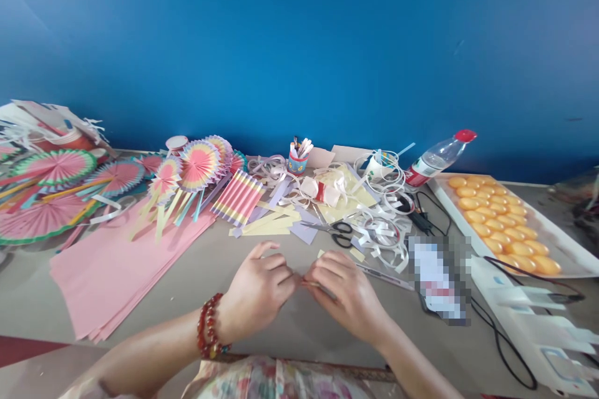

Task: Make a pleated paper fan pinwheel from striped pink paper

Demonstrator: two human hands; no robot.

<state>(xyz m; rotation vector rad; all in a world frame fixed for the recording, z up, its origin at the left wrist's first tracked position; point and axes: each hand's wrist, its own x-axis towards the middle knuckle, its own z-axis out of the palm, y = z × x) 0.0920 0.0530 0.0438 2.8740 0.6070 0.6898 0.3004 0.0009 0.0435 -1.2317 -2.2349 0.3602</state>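
Note:
My left hand [259,287], with a red bead bracelet [209,327] at its wrist, has its fingers curled and pinched. Fingertip to fingertip with it is my right hand [344,293], closed over a small, thin, pale thing that the fingers mostly hide. Just beyond the hands lie black-handled scissors [340,234], yellow paper strips [264,224] and a pleated pink, yellow and purple paper [238,197]. A thin pale pen-like stick [386,277] rests beside my right hand. Farther left are a stack of pink paper [124,277] and round pleated paper fans [200,165].
White ribbon loops [381,230] tangle behind my right hand. A pen cup [297,163] stands near the blue wall [299,43]. To the right are a bottle [433,162], a phone [437,283], a power strip [519,318] and a white tray [449,209] of yellow oval things.

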